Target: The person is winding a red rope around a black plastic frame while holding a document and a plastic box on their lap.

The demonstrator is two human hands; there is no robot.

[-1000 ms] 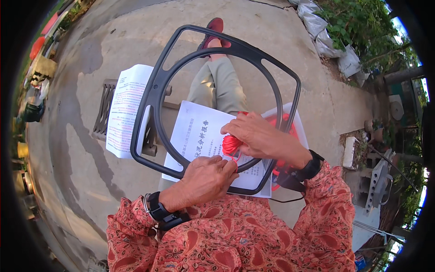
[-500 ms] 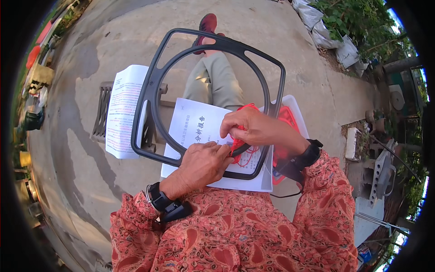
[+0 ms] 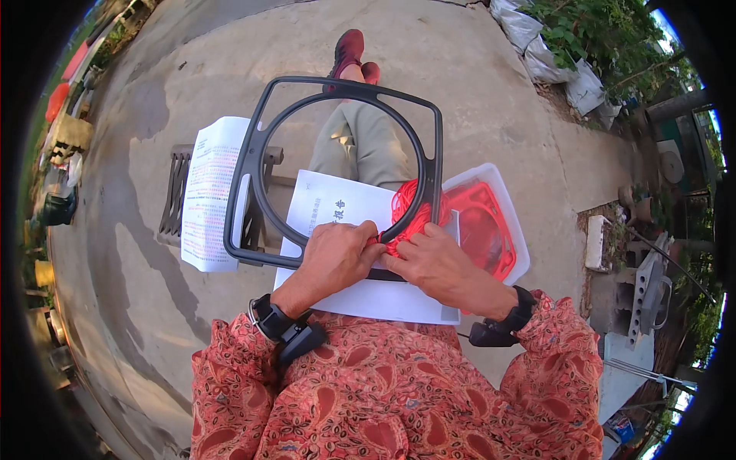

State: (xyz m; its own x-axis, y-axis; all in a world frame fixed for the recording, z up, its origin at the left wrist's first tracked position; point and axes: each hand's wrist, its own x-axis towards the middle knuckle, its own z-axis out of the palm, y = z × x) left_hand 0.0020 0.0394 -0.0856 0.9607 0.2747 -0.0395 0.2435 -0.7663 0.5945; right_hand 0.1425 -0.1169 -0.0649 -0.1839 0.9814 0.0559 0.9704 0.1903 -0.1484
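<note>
A black plastic frame (image 3: 250,157) with a large round ring inside it is held tilted over my lap. My left hand (image 3: 337,257) is closed at the ring's lower edge, thumb and fingers pinching red cord against it. A loose bundle of red cord (image 3: 406,205) lies around the ring's lower right part. My right hand (image 3: 441,268) is closed on that cord, its fingertips close to the left ones. The exact grip is partly hidden by my fingers. Under the frame, a printed white sheet (image 3: 318,201) rests on my lap.
At my right stands a white plastic tub (image 3: 523,257) with red plastic pieces (image 3: 471,222) inside. To the left, a printed sheet (image 3: 211,188) lies over a slatted stool (image 3: 175,192). White sacks (image 3: 586,88) and plants line the far right, beside the concrete ground.
The frame has shifted down and leftward at its right side. My right hand has come down from above the cord to beside my left hand. More of the cord bundle and the tub now shows.
</note>
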